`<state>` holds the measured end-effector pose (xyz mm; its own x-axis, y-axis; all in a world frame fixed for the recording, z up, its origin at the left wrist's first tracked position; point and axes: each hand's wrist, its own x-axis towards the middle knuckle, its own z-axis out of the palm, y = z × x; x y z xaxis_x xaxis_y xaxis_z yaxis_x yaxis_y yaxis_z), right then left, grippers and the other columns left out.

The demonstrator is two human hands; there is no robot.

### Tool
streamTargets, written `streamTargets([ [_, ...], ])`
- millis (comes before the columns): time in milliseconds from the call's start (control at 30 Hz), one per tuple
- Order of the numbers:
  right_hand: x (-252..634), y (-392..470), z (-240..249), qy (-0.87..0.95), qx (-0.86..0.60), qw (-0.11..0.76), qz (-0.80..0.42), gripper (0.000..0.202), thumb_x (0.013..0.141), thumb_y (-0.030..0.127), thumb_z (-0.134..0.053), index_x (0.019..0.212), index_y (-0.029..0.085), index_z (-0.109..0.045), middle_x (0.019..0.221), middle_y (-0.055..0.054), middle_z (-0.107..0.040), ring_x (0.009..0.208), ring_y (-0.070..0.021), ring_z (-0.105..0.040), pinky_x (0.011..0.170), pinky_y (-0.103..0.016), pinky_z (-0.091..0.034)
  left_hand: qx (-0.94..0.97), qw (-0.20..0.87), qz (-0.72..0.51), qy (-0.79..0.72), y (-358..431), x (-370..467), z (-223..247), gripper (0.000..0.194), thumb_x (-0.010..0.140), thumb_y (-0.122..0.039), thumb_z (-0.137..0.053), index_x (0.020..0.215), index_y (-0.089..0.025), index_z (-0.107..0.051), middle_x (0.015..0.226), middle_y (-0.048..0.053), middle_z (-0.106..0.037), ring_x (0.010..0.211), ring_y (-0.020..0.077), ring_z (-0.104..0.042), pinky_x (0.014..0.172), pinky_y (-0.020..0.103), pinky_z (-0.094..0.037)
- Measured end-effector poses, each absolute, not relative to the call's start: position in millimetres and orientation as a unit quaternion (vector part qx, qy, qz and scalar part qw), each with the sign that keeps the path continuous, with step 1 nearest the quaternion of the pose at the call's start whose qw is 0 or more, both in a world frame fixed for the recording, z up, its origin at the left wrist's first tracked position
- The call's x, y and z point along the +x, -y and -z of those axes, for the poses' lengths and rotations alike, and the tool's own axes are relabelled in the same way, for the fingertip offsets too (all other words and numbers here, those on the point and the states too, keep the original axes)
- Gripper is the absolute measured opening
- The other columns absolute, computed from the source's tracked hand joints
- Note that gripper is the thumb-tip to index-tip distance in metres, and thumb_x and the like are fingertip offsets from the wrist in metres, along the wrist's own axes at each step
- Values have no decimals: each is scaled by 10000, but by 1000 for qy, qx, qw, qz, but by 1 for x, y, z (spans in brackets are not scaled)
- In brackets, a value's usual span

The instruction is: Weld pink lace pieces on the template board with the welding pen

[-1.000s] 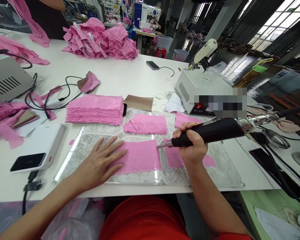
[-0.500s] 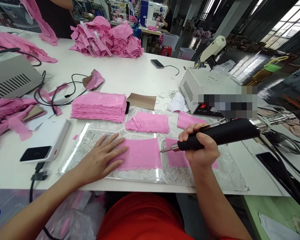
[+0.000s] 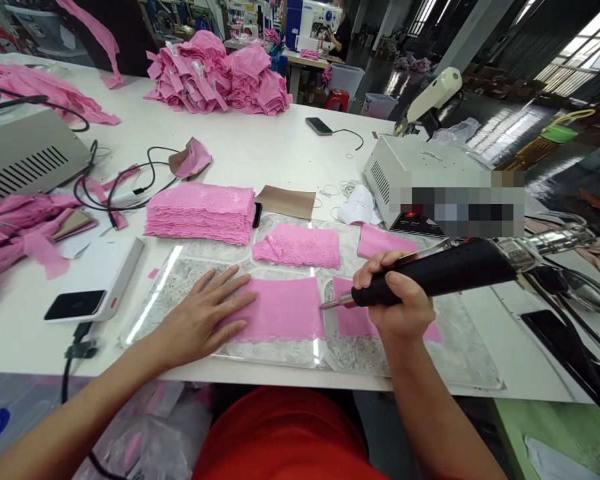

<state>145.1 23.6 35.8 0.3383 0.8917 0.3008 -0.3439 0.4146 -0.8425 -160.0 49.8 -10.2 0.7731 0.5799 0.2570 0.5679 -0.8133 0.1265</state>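
Observation:
My left hand (image 3: 207, 320) lies flat with fingers spread over the left end of a pink fabric piece (image 3: 283, 310) with a scalloped lower edge. That piece rests on a grey marbled board (image 3: 280, 353) under a glossy clear layer. My right hand (image 3: 403, 293) is closed round the black grip of a corded handheld cutter (image 3: 440, 270) with a pointed metal tip. The tip points left, at the piece's right edge; whether it touches cannot be told. A second pink piece (image 3: 347, 323) lies partly under my right hand and the cutter. Behind them lies a lacy pink piece (image 3: 300, 245).
A stack of pink lace pieces (image 3: 200, 213) stands behind my left hand. A white power bank (image 3: 95, 280) sits at the left, a grey vented box (image 3: 380, 180) at the right. Black cables (image 3: 150, 173) and a phone (image 3: 319, 126) lie further back, near a heap of pink garments (image 3: 220, 73).
The view has shifted slightly, moving the table's things a little to the right. My right hand and the cutter have edged slightly left over the board. My left hand stays on the fabric.

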Motion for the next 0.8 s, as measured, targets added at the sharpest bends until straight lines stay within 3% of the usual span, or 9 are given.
streamTargets([
  [800,153,-14,-35,393,-300,762,-419,124,688,251,-632,804,228,-595,735,36,-564,516,-101,-549,498,-284,-468,943,24,-120,-309,-48,-162,5,471,944,-387,-488,1409,-311,-458,1501,44,-408,1433,301,-274,1159,561,-212],
])
